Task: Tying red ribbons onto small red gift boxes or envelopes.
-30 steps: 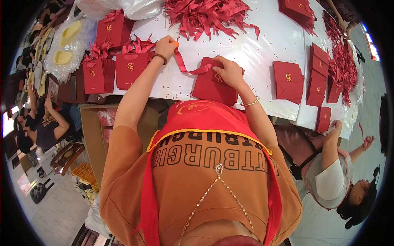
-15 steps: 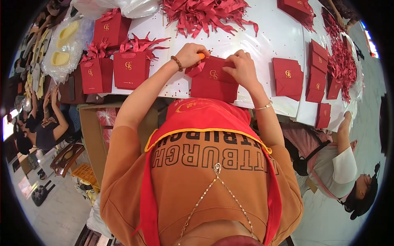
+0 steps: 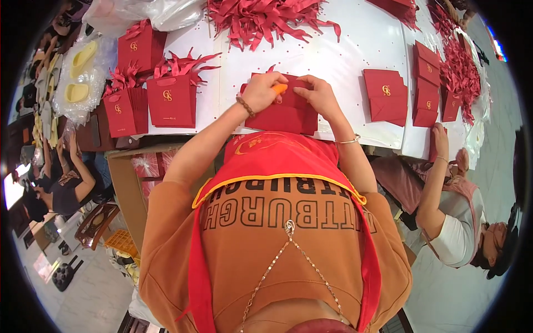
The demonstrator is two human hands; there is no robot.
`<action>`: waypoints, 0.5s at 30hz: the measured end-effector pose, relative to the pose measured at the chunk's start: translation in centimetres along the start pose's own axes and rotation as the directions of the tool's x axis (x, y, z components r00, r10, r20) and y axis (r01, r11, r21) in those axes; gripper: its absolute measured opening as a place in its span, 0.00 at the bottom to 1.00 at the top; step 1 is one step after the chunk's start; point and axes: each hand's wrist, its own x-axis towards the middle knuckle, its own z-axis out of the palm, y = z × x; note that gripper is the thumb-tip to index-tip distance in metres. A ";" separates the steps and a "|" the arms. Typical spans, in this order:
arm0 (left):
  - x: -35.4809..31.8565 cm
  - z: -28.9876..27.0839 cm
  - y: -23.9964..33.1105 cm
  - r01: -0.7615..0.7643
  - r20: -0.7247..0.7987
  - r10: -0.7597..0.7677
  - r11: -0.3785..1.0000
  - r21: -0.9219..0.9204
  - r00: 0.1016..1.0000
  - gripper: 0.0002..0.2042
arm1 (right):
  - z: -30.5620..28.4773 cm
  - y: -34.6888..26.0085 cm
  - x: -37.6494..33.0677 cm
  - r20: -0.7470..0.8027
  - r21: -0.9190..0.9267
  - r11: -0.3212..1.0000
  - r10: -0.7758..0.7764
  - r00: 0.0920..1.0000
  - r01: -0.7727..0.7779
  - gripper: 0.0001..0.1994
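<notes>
A flat red paper gift bag (image 3: 286,114) lies on the white table (image 3: 355,50) at its near edge, right in front of me. My left hand (image 3: 260,91) rests on the bag's top left and pinches a small orange tool (image 3: 279,87). My right hand (image 3: 317,95) presses on the bag's top right, fingertips close to the left hand. A bit of red ribbon shows at the bag's upper edge.
Finished red bags with ribbon handles (image 3: 169,97) stand at the left. A heap of red ribbons (image 3: 261,19) lies at the back. Flat red bags (image 3: 386,94) are stacked at the right, where a co-worker's hand (image 3: 441,136) reaches in. A cardboard box (image 3: 130,183) sits below the table.
My left hand came in from the left, where it had pulled a ribbon out, and now meets the right hand over the bag's top. The bag has stayed in place.
</notes>
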 end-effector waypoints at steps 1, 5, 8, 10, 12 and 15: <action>0.1 0.2 -0.4 0.002 0.000 -0.002 1.000 -0.003 1.000 0.06 | 0.1 -0.1 -0.1 0.001 -0.002 1.000 0.002 1.000 -0.002 0.14; 0.1 0.8 -1.0 -0.099 -0.087 0.169 0.845 0.526 0.982 0.07 | 0.2 -0.8 -0.3 -0.023 -0.096 0.994 -0.049 0.999 0.047 0.15; 0.1 0.8 -0.4 -0.094 -0.087 0.183 0.790 0.606 0.979 0.07 | 0.2 -1.2 -0.5 -0.025 -0.111 0.992 -0.068 0.997 0.065 0.15; 0.1 0.8 -0.2 -0.104 -0.066 0.212 0.701 0.706 0.975 0.08 | 0.3 -1.2 -0.5 -0.023 -0.112 0.991 -0.079 0.997 0.076 0.15; 0.2 0.7 0.0 -0.092 -0.056 0.186 0.698 0.710 0.981 0.08 | 0.4 -1.1 -0.4 -0.039 -0.137 0.987 -0.096 0.995 0.090 0.15; 0.5 0.5 0.0 -0.055 -0.043 0.117 0.723 0.689 0.992 0.08 | 0.6 -1.0 -0.4 -0.043 -0.129 0.988 -0.096 0.994 0.090 0.14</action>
